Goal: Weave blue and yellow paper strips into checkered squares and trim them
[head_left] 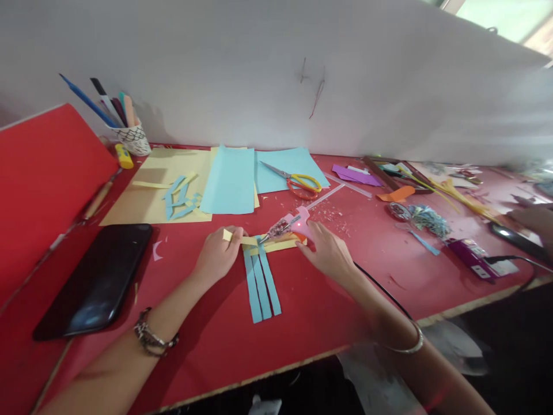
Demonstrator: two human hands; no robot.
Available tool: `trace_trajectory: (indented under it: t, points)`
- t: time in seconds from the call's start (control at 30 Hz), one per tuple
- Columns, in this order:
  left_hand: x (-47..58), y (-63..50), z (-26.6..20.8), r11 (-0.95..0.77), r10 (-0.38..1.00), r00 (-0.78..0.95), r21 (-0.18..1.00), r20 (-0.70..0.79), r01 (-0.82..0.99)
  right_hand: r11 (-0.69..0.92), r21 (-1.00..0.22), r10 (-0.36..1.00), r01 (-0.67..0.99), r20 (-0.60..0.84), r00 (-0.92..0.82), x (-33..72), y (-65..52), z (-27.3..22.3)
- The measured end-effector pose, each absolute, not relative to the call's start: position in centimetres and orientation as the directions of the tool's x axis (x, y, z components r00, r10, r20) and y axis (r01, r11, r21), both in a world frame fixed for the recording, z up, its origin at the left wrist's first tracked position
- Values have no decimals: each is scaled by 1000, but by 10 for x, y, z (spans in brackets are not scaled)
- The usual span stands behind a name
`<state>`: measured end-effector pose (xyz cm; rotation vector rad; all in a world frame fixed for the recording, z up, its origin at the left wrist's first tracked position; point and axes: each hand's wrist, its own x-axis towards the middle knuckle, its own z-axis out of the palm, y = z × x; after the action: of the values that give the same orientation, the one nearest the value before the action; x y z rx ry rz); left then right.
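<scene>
We record a purple socket box [475,262], at right on the red bench [319,311]; its markings are too small for us to read. Front edge of bench: runs below both forearms, rising toward the right; red surface shows between it and three light-blue paper strips [262,291], which lie side by side near the middle. Along the back, against the wall: blue paper sheets [231,181] and open scissors [287,175]. Far left: a black phone [95,279], flat. Left hand [218,253]: fingers pinched narrow on a yellow paper strip [248,240] at the blue strips' upper ends. Right hand [328,251]: fingers wrapped around a pink glue gun [303,217], nozzle at those same ends; whether it touches, we cannot tell.
</scene>
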<state>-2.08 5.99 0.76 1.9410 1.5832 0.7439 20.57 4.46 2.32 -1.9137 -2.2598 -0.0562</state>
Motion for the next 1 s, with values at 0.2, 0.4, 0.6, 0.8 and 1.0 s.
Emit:
trace_trajectory:
  t: [0.2, 0.4, 0.6, 0.8, 1.0]
  points:
    - [-21, 60, 6, -192, 980, 167, 684, 104, 704, 158, -66, 981, 985, 128, -148, 204, 43, 27]
    - [-21, 61, 6, -211, 977, 181, 691, 117, 691, 171, -47, 974, 984, 158, -161, 205, 42, 30]
    - [-21, 60, 8, -204, 977, 189, 675, 97, 709, 121, -49, 983, 991, 144, -113, 211, 40, 33]
    - [-20, 61, 9, -185, 980, 184, 676, 74, 713, 85, -56, 990, 995, 122, -78, 218, 39, 37]
    - [-21, 61, 7, -194, 979, 184, 675, 87, 712, 73, -38, 986, 997, 153, -66, 228, 39, 37]
